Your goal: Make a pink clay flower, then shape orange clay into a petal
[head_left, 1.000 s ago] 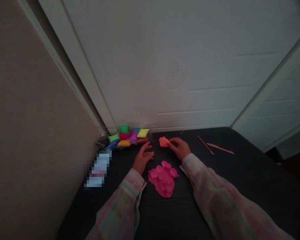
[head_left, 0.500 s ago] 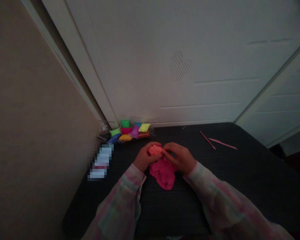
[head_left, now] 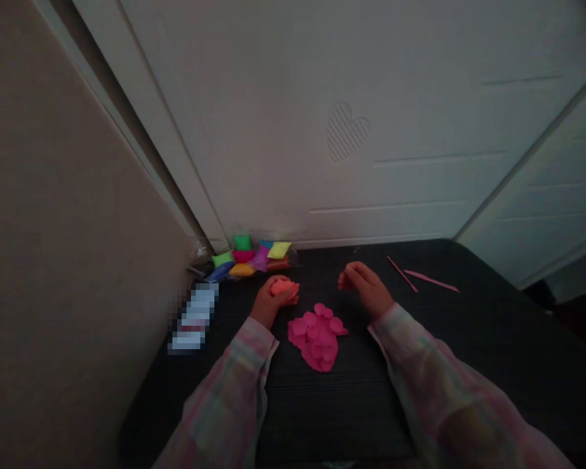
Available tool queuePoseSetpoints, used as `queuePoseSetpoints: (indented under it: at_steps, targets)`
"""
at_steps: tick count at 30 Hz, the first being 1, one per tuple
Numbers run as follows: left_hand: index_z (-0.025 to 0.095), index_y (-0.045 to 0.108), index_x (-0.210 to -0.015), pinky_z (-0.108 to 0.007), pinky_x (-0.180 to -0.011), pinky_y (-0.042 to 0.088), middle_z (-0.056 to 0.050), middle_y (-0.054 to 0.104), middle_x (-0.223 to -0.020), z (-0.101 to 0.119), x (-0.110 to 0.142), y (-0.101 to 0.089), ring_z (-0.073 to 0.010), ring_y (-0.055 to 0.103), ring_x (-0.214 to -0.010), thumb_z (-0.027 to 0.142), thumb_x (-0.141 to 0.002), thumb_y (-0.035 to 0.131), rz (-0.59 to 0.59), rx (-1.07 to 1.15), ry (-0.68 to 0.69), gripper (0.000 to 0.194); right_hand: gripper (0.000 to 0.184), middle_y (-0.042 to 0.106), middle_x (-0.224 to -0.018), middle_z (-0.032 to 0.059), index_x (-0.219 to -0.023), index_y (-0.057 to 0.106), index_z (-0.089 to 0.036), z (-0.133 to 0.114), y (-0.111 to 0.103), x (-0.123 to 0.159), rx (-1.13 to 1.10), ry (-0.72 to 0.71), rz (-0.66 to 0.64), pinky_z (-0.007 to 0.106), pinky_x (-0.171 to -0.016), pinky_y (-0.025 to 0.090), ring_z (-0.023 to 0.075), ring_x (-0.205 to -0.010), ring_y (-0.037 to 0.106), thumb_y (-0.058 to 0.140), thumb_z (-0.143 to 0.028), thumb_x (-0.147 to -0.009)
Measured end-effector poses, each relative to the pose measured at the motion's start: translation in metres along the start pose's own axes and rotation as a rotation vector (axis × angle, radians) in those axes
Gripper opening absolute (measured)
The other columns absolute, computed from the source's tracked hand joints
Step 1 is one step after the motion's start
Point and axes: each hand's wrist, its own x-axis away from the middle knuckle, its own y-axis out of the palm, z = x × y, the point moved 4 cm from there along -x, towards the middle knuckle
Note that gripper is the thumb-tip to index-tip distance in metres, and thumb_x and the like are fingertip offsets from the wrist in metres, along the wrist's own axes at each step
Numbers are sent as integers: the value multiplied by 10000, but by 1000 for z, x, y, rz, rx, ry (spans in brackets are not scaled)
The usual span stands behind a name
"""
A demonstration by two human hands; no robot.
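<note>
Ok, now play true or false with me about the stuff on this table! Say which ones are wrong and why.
1. The left hand holds the orange lump. True.
2. The sticks lie to the right of the right hand. True.
3. The pink pile is in the right hand. False: it lies on the table.
4. The packets are all one color. False: they include green, blue and yellow.
5. The sleeves are plain black. False: they have a pale, checked pattern.
</note>
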Motion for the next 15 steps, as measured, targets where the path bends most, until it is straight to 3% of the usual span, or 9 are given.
queuePoseSetpoints:
  at_steps: [3,5,10,15]
  targets:
    - [154,455,-809,-241,-505,466,5,574,-712,-2,-2,0,-104,567,-525,197,-514,656,7,12,-20,359,375,401,-444,-56,-514,387,-189,13,0,-1,28,18,-6,215,-451,345,73,-421,397,319,-457,-769]
    - [157,453,-815,-239,-508,467,6,576,-715,-1,-2,-1,-101,569,-526,194,-527,648,1,23,-17,350,376,372,-417,-64,-492,403,-185,15,-1,-1,50,27,0,213,-430,327,68,-397,370,363,-453,-753]
    - [161,455,-822,-231,-515,466,8,575,-723,0,-2,0,-97,571,-540,167,-560,622,-20,24,-15,311,202,565,-574,-10,-672,576,-163,9,-1,1,87,45,-31,242,-546,411,102,-541,517,543,-362,-662]
    - [163,448,-837,-227,-515,466,8,578,-731,0,-3,0,-96,571,-540,149,-565,610,-26,49,-37,317,284,625,-794,55,-928,528,-166,8,9,8,-46,57,-90,311,-651,467,143,-708,595,474,-356,-724]
